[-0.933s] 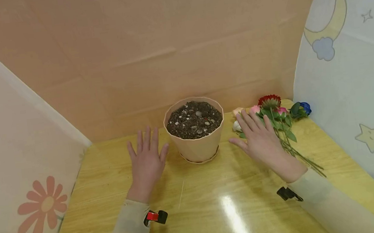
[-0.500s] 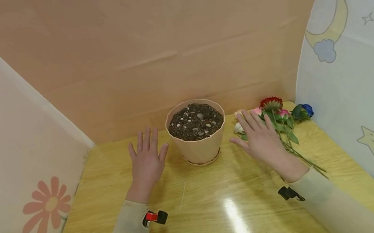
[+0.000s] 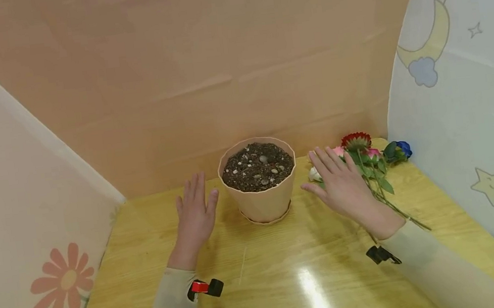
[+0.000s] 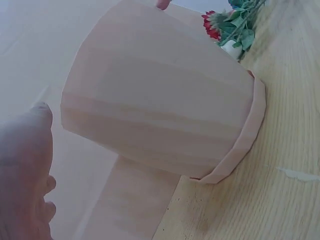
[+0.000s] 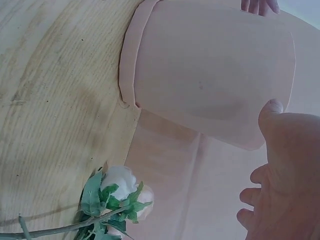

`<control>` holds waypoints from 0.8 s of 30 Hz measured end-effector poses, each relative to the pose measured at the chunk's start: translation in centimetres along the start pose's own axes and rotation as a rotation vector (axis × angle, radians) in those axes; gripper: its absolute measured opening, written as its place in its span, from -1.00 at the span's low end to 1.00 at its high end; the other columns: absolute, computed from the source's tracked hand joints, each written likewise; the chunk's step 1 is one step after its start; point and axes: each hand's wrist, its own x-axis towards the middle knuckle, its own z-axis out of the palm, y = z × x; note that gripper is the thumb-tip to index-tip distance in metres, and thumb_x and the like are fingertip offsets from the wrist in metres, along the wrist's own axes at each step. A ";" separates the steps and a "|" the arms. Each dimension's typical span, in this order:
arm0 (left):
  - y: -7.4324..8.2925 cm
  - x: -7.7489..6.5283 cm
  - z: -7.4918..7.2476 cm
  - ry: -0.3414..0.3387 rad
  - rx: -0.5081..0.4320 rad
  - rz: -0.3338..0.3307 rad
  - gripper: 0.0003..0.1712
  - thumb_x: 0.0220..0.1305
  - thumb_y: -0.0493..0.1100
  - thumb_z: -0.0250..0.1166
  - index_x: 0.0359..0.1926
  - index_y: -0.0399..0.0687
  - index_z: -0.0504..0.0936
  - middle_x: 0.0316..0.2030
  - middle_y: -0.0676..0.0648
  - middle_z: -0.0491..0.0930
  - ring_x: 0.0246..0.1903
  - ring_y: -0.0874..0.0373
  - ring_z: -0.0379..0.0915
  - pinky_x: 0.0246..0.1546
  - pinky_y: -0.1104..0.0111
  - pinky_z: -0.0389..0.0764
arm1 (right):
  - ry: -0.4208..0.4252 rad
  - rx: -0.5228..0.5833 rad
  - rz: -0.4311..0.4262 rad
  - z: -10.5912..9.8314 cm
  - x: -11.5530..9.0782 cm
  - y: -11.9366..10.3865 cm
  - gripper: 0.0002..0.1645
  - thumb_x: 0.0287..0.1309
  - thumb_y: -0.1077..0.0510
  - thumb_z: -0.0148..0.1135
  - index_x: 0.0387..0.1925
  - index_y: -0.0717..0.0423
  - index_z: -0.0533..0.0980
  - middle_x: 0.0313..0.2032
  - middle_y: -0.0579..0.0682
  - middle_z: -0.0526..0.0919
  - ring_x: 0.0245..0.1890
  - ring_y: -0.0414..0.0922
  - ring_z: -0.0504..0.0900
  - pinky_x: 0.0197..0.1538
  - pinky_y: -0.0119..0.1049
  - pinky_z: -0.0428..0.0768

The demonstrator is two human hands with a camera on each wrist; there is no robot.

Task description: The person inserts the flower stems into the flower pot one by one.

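An orange-brown cloth [image 3: 156,118] rises along the back edge of the wooden table [image 3: 265,274]; printed panels [image 3: 490,116] bound its sides. A soil-filled flowerpot [image 3: 263,204] stands upright on its saucer [image 4: 250,131] near that back edge. Flowers [image 3: 367,160] lie to the right in the far corner, stems slanting toward the near side. The left hand [image 3: 194,216] and right hand [image 3: 344,188] flank the pot, fingers straight, holding nothing; the right partly covers the flowers from the head view. A narrow gap parts each thumb from the pot, and wood stretches widely between the sleeves [image 3: 165,305]. Pale pebbles [image 3: 263,159] dot the soil. Compared with half a second ago, the left fingers sit closer together; the pot keeps its place.
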 end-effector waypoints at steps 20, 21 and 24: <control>1.8 1.9 2.2 0.002 -0.489 -0.013 -0.18 0.83 0.22 -0.17 0.82 -0.03 -0.10 0.77 -0.21 -0.11 0.73 -0.18 -0.22 0.66 -0.18 -0.06 | -0.015 0.026 0.017 -0.8 0.1 0.7 0.12 0.66 -0.44 -0.01 0.80 0.15 -0.11 0.76 0.21 -0.10 0.75 0.24 -0.16 0.66 0.37 -0.24; 2.0 1.9 2.3 -0.006 -0.510 -0.031 -0.17 0.82 0.26 -0.18 0.83 0.03 -0.12 0.77 -0.18 -0.13 0.73 -0.17 -0.22 0.66 -0.18 -0.06 | -0.015 0.033 0.018 -0.8 0.0 0.7 0.12 0.66 -0.44 0.00 0.80 0.15 -0.10 0.76 0.21 -0.10 0.75 0.25 -0.15 0.66 0.38 -0.23; 2.4 1.9 2.8 -0.023 -0.557 -0.083 -0.15 0.78 0.35 -0.18 0.84 0.20 -0.16 0.78 -0.10 -0.14 0.73 -0.16 -0.21 0.65 -0.21 -0.06 | -0.023 0.055 0.024 -0.8 -0.3 0.7 0.12 0.66 -0.43 0.01 0.80 0.17 -0.10 0.76 0.23 -0.09 0.74 0.27 -0.15 0.65 0.39 -0.24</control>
